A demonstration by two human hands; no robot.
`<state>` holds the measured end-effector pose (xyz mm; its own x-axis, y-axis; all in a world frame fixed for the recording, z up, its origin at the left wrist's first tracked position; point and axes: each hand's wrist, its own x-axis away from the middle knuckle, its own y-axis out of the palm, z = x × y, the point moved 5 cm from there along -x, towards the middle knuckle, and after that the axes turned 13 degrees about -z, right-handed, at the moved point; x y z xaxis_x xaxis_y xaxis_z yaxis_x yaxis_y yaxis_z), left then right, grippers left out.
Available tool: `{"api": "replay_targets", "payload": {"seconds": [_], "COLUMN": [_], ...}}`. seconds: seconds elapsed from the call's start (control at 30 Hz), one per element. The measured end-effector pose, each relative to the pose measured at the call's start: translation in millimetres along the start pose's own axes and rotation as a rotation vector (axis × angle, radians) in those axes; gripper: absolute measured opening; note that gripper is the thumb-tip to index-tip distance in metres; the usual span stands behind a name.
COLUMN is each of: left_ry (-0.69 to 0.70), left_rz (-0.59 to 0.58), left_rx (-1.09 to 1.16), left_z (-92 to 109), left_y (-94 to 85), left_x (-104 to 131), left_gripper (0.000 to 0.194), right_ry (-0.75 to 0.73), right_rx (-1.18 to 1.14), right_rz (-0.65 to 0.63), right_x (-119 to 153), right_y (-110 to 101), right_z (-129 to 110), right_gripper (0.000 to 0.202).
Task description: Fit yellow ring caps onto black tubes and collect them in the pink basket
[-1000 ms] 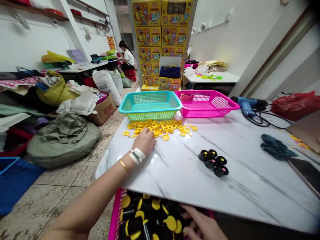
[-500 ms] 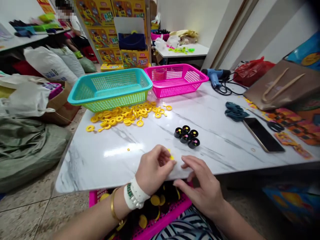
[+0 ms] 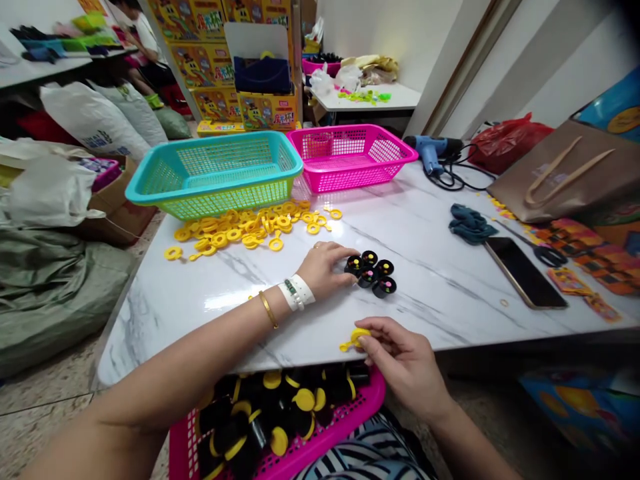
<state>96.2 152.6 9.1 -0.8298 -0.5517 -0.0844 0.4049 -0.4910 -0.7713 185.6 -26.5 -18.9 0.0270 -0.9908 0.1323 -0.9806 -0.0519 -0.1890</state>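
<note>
My left hand (image 3: 326,268) reaches across the marble-patterned table, thumb and fingers closed around the leftmost small black cup (image 3: 353,265) of a tight cluster. The other black cups (image 3: 385,287) stand beside it, with small yellow or pink dots showing inside. Near the table's front edge, my right hand (image 3: 407,357) pinches a yellow ring-shaped cap (image 3: 359,337) with a small tab. Farther back lies a loose pile of similar yellow caps (image 3: 233,233). Below the table edge, a pink basket (image 3: 370,407) holds many black cups with yellow lids (image 3: 305,400).
A turquoise basket (image 3: 215,190) and a pink basket (image 3: 355,177) stand at the back. On the right are a blue heat gun (image 3: 431,153), a dark cloth (image 3: 471,224), a phone (image 3: 525,273), scissors (image 3: 550,255) and a brown paper bag (image 3: 555,173). A person (image 3: 145,40) sits far left.
My left hand has moved forward from the table's front edge to the black cups. The yellow cap is now in my right hand, whose fingers have closed.
</note>
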Motion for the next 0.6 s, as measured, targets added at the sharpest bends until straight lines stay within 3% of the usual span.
{"api": "replay_targets", "payload": {"seconds": [0.1, 0.23, 0.4, 0.5, 0.6], "left_ry": [-0.062, -0.163, -0.177, -0.151, -0.172], "left_rz": [0.05, 0.11, 0.059, 0.083, 0.112], "left_rx": [0.024, 0.028, -0.016, 0.014, 0.042], "left_z": [-3.5, -0.3, 16.1, 19.7, 15.4], "left_y": [-6.1, -21.0, -15.9, -2.5, 4.7], "left_x": [9.8, 58.0, 110.8, 122.9, 125.0], "left_gripper": [0.028, 0.026, 0.022, 0.024, 0.027], "right_ry": [0.033, 0.046, -0.164, -0.251, -0.448], "right_rx": [-0.011, 0.081, 0.73, 0.86, 0.986], "right_rz": [-0.022, 0.0, 0.077, 0.008, -0.142], "right_x": [-0.6, -1.0, -4.8, -6.3, -5.4], "right_y": [-2.0, -7.5, -10.8, -8.5, -0.9], "right_z": [-1.3, -5.1, -29.8, -31.4, -24.1], "right_gripper": [0.024, 0.02, 0.01, 0.016, 0.028]}}
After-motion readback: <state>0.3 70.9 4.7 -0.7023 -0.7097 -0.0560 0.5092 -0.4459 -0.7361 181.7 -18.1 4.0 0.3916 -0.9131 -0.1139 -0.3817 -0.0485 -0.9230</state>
